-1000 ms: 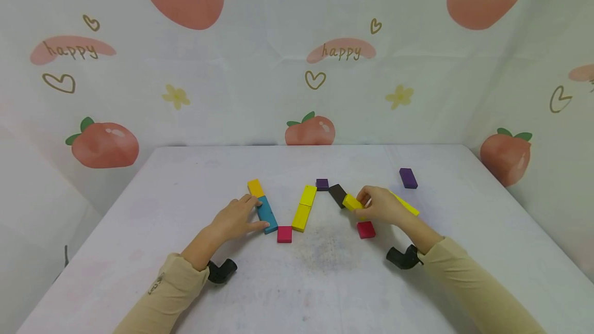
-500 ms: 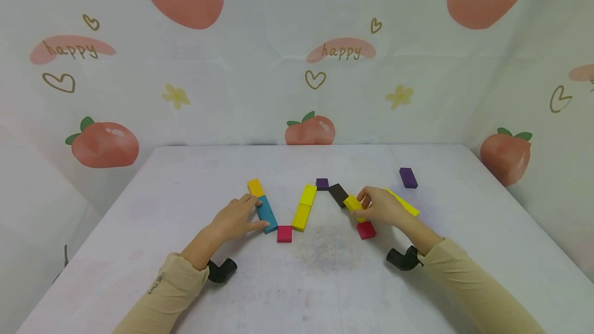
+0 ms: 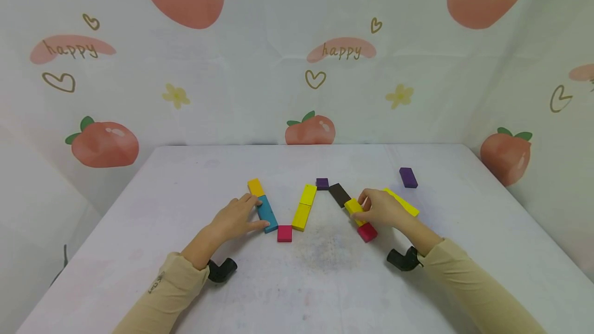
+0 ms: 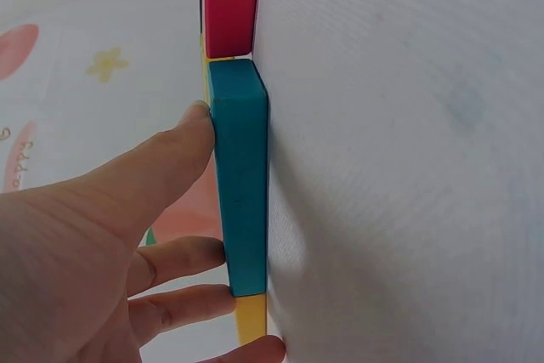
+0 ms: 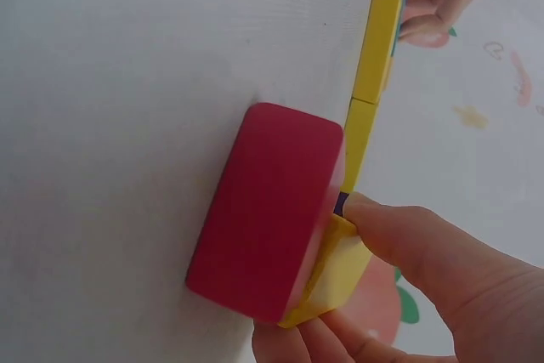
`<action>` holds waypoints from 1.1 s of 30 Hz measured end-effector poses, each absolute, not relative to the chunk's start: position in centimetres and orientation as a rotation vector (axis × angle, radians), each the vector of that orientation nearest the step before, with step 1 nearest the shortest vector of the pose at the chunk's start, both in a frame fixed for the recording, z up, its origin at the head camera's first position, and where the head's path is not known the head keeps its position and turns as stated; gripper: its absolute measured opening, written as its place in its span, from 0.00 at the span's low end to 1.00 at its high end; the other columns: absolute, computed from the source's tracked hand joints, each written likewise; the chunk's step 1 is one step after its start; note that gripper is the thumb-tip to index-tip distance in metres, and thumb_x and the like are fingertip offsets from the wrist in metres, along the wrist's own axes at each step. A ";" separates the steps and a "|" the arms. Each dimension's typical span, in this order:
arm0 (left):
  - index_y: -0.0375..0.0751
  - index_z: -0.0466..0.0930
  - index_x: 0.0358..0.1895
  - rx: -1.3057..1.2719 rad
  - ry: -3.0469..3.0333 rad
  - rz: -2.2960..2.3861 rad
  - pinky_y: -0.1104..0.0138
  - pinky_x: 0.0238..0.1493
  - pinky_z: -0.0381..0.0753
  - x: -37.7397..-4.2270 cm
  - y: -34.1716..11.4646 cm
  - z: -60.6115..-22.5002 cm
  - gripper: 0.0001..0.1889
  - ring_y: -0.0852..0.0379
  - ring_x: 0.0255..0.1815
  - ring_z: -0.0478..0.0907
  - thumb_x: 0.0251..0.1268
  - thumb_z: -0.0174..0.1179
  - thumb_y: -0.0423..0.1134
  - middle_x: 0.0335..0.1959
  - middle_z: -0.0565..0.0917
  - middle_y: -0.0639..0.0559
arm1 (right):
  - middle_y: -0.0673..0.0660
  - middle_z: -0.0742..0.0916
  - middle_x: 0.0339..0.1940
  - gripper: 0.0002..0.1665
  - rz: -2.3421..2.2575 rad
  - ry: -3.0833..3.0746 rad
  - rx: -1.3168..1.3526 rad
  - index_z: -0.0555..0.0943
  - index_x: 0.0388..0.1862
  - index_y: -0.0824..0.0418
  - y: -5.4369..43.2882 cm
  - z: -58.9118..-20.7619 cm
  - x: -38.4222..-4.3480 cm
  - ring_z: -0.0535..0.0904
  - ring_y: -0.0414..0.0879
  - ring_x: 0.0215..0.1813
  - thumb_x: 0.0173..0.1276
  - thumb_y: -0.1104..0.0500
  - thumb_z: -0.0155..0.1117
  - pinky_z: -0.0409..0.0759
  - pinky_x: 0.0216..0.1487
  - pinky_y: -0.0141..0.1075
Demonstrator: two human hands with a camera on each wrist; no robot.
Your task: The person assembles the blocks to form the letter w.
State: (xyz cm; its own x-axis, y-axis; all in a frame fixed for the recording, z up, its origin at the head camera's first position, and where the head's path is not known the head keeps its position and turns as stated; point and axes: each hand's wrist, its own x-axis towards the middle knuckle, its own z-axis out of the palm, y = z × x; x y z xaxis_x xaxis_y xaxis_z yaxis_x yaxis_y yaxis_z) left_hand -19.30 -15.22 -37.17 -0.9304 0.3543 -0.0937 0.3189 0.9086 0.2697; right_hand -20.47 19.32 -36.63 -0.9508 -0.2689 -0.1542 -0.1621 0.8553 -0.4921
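- The left hand (image 3: pixel 235 219) has a relaxed grip, thumb and fingers spread along the blue block (image 3: pixel 266 215), resting on it without curling round it.
- The blue block lies flat on the bench (image 3: pixel 260 293), slanting; its far end meets the orange block (image 3: pixel 254 187).
- In the left wrist view, one fingertip reaches down beside the orange block.
- Just beside the blue block's near end lies the left red block (image 3: pixel 285 233).
- The right hand (image 3: pixel 382 206) has a closed grip, pinching the short yellow block (image 3: pixel 355 211) between thumb and fingers.
- The short yellow block sits between the black block (image 3: pixel 340 195) at its far end and the right red block (image 3: pixel 367 232) at its near end, in a slanting row.
- In the right wrist view, the right red block stands close against the short yellow block.
- Between the hands, the near yellow block (image 3: pixel 301 217) and the far yellow block (image 3: pixel 308 195) lie end to end, leaning to the right.
- The small purple block (image 3: pixel 322 184) lies between the far yellow block and the black block.
- Behind the right hand lies a partly hidden long yellow block (image 3: pixel 402 202).
- Farther back, well apart, lies the large purple block (image 3: pixel 408 178).
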 end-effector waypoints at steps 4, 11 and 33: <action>0.36 0.70 0.59 0.516 2.927 0.378 0.50 0.56 0.75 -19.3 -15.2 -37.2 0.31 0.42 0.52 0.72 0.59 0.61 0.54 0.63 0.69 0.39 | 0.58 0.83 0.32 0.23 -0.719 2.804 -0.329 0.75 0.42 0.67 19.2 -36.6 -20.4 0.75 0.44 0.30 0.56 0.53 0.69 0.76 0.31 0.31; 0.36 0.70 0.59 0.517 2.922 0.383 0.51 0.55 0.76 -19.4 -15.3 -37.2 0.31 0.43 0.51 0.72 0.58 0.61 0.54 0.63 0.70 0.39 | 0.58 0.83 0.31 0.24 -0.711 2.804 -0.349 0.75 0.42 0.68 19.0 -36.8 -20.4 0.75 0.44 0.30 0.55 0.52 0.69 0.75 0.31 0.31; 0.36 0.71 0.59 0.515 2.923 0.393 0.52 0.54 0.77 -19.4 -15.3 -37.3 0.31 0.44 0.49 0.72 0.58 0.61 0.54 0.61 0.71 0.39 | 0.59 0.82 0.31 0.24 -0.700 2.803 -0.330 0.75 0.40 0.68 18.6 -36.7 -20.5 0.73 0.44 0.29 0.55 0.51 0.70 0.74 0.30 0.31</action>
State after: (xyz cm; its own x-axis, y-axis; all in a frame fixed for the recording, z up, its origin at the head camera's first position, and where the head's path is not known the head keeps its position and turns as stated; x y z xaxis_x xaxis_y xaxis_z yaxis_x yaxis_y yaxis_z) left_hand -19.42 -15.28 -37.29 -0.9303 0.3534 -0.0988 0.3147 0.9068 0.2804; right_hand -20.47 18.63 -36.72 -0.9475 -0.2715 -0.1692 -0.1600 0.8602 -0.4841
